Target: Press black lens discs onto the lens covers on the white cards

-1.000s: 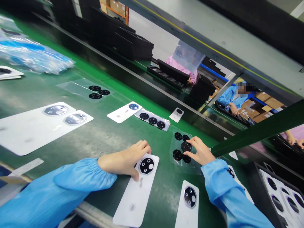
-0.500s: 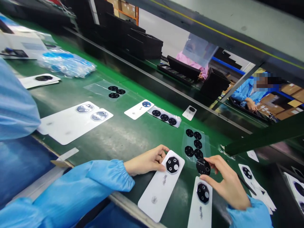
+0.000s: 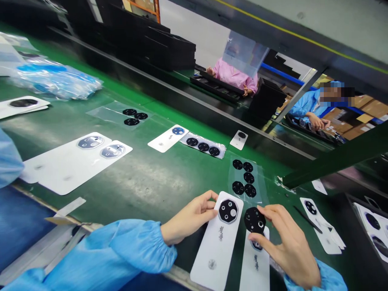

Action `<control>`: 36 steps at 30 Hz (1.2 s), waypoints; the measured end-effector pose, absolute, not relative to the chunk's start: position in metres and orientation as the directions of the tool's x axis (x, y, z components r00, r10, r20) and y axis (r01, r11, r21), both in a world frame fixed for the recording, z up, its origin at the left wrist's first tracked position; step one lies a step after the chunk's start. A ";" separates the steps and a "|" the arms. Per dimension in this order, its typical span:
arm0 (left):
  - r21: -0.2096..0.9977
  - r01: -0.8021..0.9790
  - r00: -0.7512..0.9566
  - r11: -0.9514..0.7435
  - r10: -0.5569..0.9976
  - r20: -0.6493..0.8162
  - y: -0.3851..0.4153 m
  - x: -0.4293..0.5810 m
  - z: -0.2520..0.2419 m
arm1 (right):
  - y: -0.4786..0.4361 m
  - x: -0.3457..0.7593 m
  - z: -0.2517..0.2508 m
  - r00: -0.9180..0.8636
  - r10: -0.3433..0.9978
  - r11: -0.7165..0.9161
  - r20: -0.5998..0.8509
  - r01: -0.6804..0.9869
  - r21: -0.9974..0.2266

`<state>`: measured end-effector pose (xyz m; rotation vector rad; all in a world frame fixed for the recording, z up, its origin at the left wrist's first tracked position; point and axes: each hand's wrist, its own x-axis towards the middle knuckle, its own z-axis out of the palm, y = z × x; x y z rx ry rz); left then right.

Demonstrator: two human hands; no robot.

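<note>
My left hand [image 3: 194, 218] pinches the upper left edge of a white phone back panel [image 3: 216, 244], which carries a black lens plate [image 3: 228, 211] near its top. Between thumb and fingers of my right hand [image 3: 289, 242] is a loose black lens cover [image 3: 254, 220], an eight-sided disc with small holes. It hovers to the right of that panel, apart from it. Below it lies a second white back panel [image 3: 254, 268], its camera ring partly hidden by the disc and my thumb. Just beyond is a clear film [image 3: 261, 182] bearing several similar black discs.
More white panels lie on the green bench at left [image 3: 69, 173], centre [image 3: 163, 141] and right [image 3: 323, 226]. A strip of discs [image 3: 203, 145], bagged items [image 3: 57, 79] and a black tray [image 3: 351, 234] surround them. A green post [image 3: 336, 159] slants in at right. Two co-workers sit opposite.
My right hand has brought the lens cover left, away from the film's edge and over the second panel's camera ring, turning it to face me more. The left hand still grips its panel.
</note>
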<state>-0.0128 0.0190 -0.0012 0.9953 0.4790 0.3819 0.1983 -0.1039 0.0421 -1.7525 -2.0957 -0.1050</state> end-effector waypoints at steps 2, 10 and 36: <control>0.859 -0.098 0.828 0.503 0.520 -0.210 0.016 -0.010 0.001 | -0.104 0.198 0.043 -0.129 0.926 0.205 0.355 0.961 -0.185; 0.834 -0.085 0.821 0.545 0.512 -0.251 0.015 -0.006 0.001 | -0.103 0.198 0.043 -0.111 0.928 0.179 0.356 0.970 -0.163; 0.821 -0.104 0.831 0.562 0.503 -0.239 0.016 -0.007 -0.002 | -0.098 0.195 0.045 -0.138 0.925 0.198 0.355 0.971 -0.137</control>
